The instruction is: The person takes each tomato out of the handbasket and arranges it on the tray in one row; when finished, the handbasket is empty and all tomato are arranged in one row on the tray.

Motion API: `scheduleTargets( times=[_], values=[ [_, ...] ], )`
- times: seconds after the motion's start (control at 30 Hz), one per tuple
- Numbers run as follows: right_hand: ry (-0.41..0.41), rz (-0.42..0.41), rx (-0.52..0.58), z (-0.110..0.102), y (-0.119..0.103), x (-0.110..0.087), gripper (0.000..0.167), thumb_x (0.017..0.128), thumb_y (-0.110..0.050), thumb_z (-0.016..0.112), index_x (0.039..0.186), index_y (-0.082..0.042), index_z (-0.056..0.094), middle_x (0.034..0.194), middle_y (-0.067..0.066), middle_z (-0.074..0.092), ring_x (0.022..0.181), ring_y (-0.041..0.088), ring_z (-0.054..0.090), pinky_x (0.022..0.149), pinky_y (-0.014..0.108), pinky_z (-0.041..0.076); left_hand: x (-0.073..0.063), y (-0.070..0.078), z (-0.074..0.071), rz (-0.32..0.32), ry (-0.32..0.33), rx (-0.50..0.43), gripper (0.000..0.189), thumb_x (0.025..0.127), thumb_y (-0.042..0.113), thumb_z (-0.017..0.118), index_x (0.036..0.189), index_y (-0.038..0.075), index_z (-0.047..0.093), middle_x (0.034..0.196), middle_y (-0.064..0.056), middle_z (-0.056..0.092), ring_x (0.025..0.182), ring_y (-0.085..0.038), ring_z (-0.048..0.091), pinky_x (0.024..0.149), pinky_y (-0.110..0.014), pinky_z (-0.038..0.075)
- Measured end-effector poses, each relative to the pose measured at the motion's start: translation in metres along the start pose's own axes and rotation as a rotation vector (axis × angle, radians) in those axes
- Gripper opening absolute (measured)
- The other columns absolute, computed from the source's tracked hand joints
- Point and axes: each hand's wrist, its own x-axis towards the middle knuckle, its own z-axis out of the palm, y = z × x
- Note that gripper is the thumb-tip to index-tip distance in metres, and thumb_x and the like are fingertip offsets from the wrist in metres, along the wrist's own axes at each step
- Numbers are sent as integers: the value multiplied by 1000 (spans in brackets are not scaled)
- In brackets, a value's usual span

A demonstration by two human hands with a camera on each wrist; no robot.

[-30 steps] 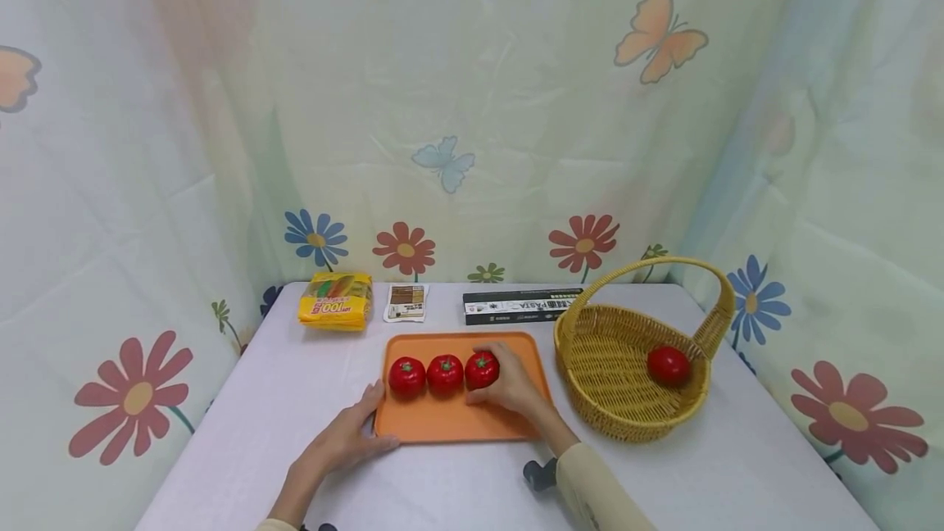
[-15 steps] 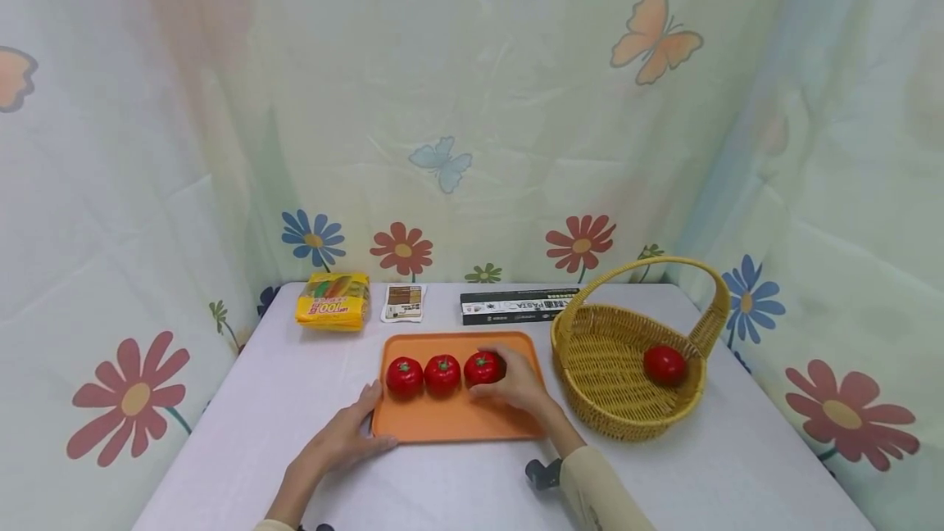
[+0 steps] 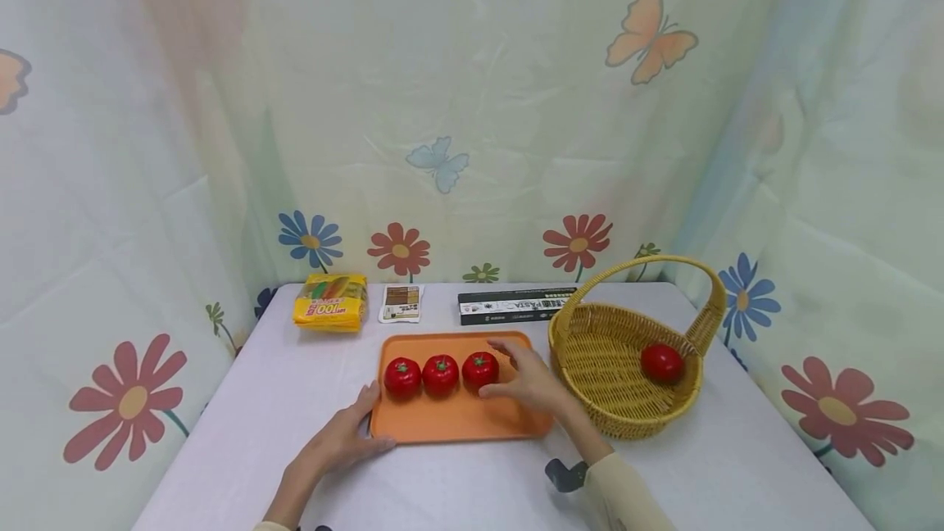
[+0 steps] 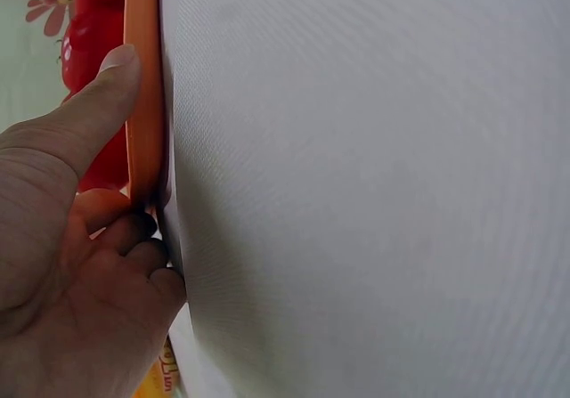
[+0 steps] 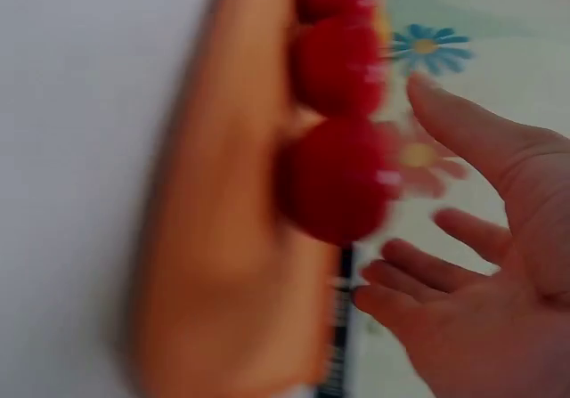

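Three red tomatoes stand in a row on an orange tray (image 3: 450,426): a left one (image 3: 402,378), a middle one (image 3: 441,376) and a right one (image 3: 480,371). My left hand (image 3: 345,437) holds the tray at its near left corner. In the left wrist view its thumb lies on the tray's rim (image 4: 144,140), with the other fingers curled at the corner. Just right of the right tomato, my right hand (image 3: 533,383) is spread and holds nothing. The right wrist view, blurred, shows a gap between this hand and the tomato (image 5: 334,180).
A yellow wicker basket (image 3: 590,400) with a tall handle stands right of the tray, a red tomato (image 3: 662,363) inside. Behind the tray lie a yellow food packet (image 3: 331,302), a white-and-brown sachet (image 3: 401,303) and a black pasta box (image 3: 509,306).
My right hand has let go of the right tomato and drawn back to the right, its fingers opening. The left hand stays at the tray's corner.
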Motion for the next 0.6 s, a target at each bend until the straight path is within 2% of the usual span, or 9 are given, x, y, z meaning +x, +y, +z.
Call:
scheduleTargets(
  times=[0.1,0.2,0.3,0.33,0.4,0.5,0.6],
  values=[
    [-155,-68,-56,-45,-25,-25,68,93,-23,88,150,-1,58,151,21,62,142,44,56,119,64,45,0,0,-1,-3,-2,4,111,86,35,93,171,9,28,175,-21,29,163,-42,23,129,-64,27],
    [-304,-117,-26,-96,-40,-49,56,99,-26,81,146,-4,62,145,17,67,136,41,62,113,55,54,0,-1,-3,-4,-3,6,111,86,36,93,171,9,27,175,-21,28,163,-43,23,129,-64,26],
    [-352,-110,26,-142,-36,-65,46,105,-22,73,145,-1,61,141,18,68,132,43,63,106,39,60,1,-2,-4,-11,-4,4,111,86,37,92,171,9,27,175,-22,27,163,-44,23,128,-66,26],
    [-340,-87,33,-155,-30,-67,45,106,-21,70,145,-1,60,141,20,68,133,45,63,104,36,61,1,-3,-3,-15,-4,6,111,86,38,92,171,9,27,175,-22,27,163,-44,23,128,-66,26],
    [-266,-22,20,-174,-15,-67,48,107,-23,68,146,2,58,142,24,66,133,47,61,104,39,61,1,-5,-3,-24,-4,10,112,86,38,92,172,10,27,175,-22,28,163,-44,24,128,-66,27],
    [-100,135,-54,-189,12,-60,61,108,-39,65,150,3,53,147,30,59,137,51,54,108,56,57,0,-8,-1,-31,-4,12,112,86,38,92,172,10,27,175,-21,28,163,-43,24,128,-66,27],
    [18,304,-84,-192,38,-50,82,106,-55,62,157,5,42,157,35,47,145,56,43,116,71,44,-1,-10,1,-25,-12,7,112,85,38,93,171,9,27,175,-22,29,162,-44,24,128,-66,27]
  ],
)
